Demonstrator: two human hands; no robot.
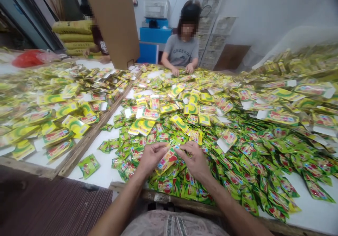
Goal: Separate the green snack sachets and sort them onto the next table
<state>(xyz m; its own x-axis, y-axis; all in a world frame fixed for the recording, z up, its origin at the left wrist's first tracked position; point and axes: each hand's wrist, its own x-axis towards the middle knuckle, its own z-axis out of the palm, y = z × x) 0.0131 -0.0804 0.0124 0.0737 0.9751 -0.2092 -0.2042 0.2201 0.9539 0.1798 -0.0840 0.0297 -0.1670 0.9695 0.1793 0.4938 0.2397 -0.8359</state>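
My left hand [152,157] pinches a small yellow printed carton [167,159] by its upper edge. The carton is tilted, with red and blue print on its face. My right hand [194,158] has its thumb and fingers closed at the carton's upper right end; whether a flap or something else is in that pinch is too small to tell. Beneath both hands spreads a heap of shiny green sachets [185,185] with red print. Just beyond the hands lie several yellow cartons [179,123], some with white end flaps sticking out.
A wooden divider [97,128] runs along the white table [105,165]. More cartons [58,134] lie left of it. Across the table a person in a grey shirt [182,51] handles packets. A cardboard sheet [113,25] partly hides another person. Cartons pile high at right.
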